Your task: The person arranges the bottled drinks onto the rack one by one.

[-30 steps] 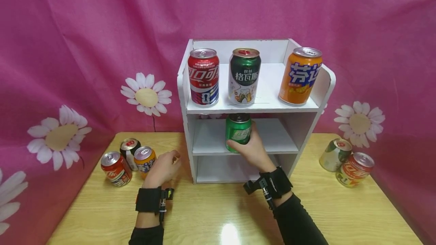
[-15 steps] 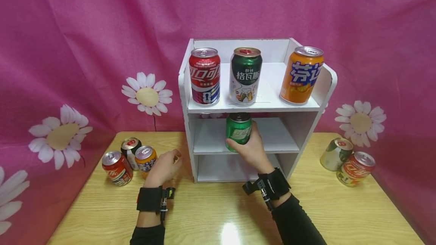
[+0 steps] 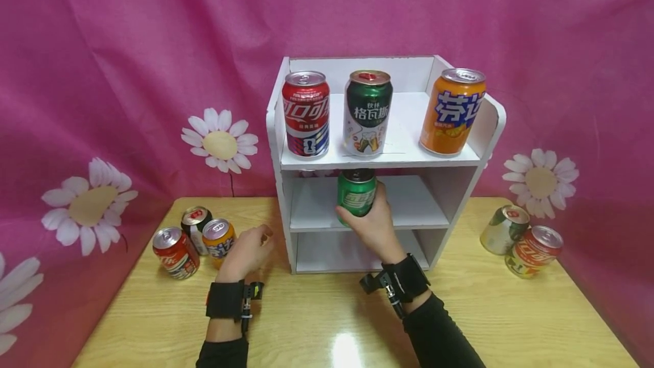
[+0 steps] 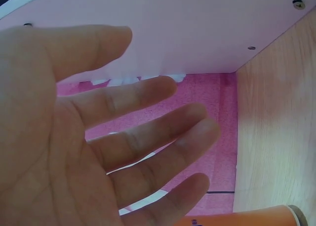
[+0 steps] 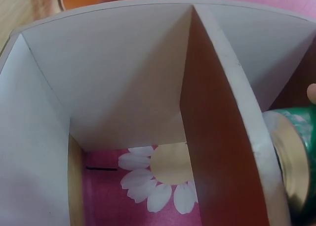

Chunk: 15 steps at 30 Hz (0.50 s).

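Note:
My right hand [image 3: 372,229] grips a green drink can [image 3: 356,195], thumb across its front and fingers round its right side. The can is at the front of the middle shelf [image 3: 414,203], just under the top board. In the right wrist view the can's metal base [image 5: 291,159] shows beside the shelf board's edge, with only a fingertip of that hand in sight. My left hand [image 3: 247,254] holds nothing; its fingers are loosely bent beside an orange can [image 3: 217,238]. The left wrist view shows that palm [image 4: 29,152] and its spread fingers facing the rack's side panel [image 4: 197,33].
On the white rack's top shelf [image 3: 401,124] stand a red can [image 3: 306,115], a dark green and white can [image 3: 368,115] and an orange can [image 3: 452,112]. More cans stand on the table [image 3: 301,322]: red [image 3: 175,253] and black [image 3: 195,229] at left, pale green [image 3: 503,230] and red-yellow [image 3: 533,251] at right.
My right wrist has shifted slightly left, and the green can has risen a little in the head view, still in my grip. My left hand stays where it was.

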Motion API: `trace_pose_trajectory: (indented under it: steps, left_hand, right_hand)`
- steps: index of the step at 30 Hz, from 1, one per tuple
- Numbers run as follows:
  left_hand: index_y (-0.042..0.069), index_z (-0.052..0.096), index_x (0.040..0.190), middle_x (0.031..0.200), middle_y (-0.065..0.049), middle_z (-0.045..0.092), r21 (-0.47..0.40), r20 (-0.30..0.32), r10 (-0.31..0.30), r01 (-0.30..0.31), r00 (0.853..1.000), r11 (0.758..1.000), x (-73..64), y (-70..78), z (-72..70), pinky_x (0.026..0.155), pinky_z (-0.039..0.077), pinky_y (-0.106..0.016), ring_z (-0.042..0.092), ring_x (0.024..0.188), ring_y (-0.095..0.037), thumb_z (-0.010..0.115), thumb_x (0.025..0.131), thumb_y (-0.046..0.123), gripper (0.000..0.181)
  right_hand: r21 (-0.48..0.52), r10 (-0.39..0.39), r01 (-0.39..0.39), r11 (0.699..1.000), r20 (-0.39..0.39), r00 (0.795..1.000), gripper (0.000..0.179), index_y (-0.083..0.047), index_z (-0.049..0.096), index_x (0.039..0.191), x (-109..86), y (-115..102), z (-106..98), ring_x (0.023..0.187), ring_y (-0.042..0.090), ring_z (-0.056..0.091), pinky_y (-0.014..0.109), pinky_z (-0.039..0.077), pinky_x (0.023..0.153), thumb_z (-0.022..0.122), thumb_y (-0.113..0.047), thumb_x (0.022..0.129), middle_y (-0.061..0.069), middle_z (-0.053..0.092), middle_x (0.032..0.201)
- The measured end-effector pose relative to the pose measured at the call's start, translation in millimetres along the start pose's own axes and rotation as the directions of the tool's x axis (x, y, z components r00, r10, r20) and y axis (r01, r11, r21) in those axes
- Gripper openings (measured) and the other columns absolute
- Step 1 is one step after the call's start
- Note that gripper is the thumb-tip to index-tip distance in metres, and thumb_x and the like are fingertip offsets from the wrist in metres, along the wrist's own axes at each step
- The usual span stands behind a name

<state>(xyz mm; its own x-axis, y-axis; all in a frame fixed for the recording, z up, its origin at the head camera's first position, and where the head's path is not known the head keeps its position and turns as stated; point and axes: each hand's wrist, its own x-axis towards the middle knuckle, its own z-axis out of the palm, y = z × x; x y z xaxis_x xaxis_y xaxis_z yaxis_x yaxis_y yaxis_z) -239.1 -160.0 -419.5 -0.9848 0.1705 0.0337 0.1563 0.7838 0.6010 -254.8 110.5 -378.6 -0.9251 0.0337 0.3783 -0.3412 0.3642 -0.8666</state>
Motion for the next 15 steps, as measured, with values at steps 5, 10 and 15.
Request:
trace_pose_trajectory:
  steps: [5,10,15]
  left_hand:
    - [-0.002,0.058,0.119,0.112,-0.019,0.062,0.003,0.002,0.0,0.0,1.0,1.0,0.1,-1.9,1.6,0.085,0.047,-0.048,0.058,0.102,-0.031,0.053,0.094,0.017,0.031]
    - [-0.002,0.058,0.118,0.111,-0.019,0.062,0.004,-0.001,0.006,-0.006,1.0,1.0,0.7,-1.6,1.8,0.086,0.047,-0.048,0.058,0.102,-0.032,0.053,0.094,0.017,0.031]
    - [-0.002,0.058,0.119,0.112,-0.019,0.062,0.006,0.002,0.003,-0.003,1.0,1.0,1.3,-1.5,1.9,0.086,0.047,-0.048,0.058,0.102,-0.032,0.053,0.094,0.018,0.032]
  right_hand:
    - [-0.013,-0.028,0.027,1.0,-0.06,0.998,0.081,-0.002,0.033,0.131,-2.9,-0.8,5.2,0.093,0.029,0.056,0.043,0.048,0.08,0.083,-0.024,0.071,0.016,0.055,0.107]
    - [-0.056,-0.074,0.068,0.996,-0.112,0.991,0.083,0.0,0.032,0.132,-3.5,0.6,10.0,0.093,0.029,0.056,0.043,0.048,0.079,0.083,-0.026,0.071,0.016,0.055,0.107]
    - [0.007,-0.043,0.043,0.999,-0.044,0.998,0.093,-0.004,0.024,0.14,-2.5,1.6,5.9,0.098,0.029,0.054,0.044,0.046,0.084,0.083,-0.027,0.071,0.016,0.051,0.114]
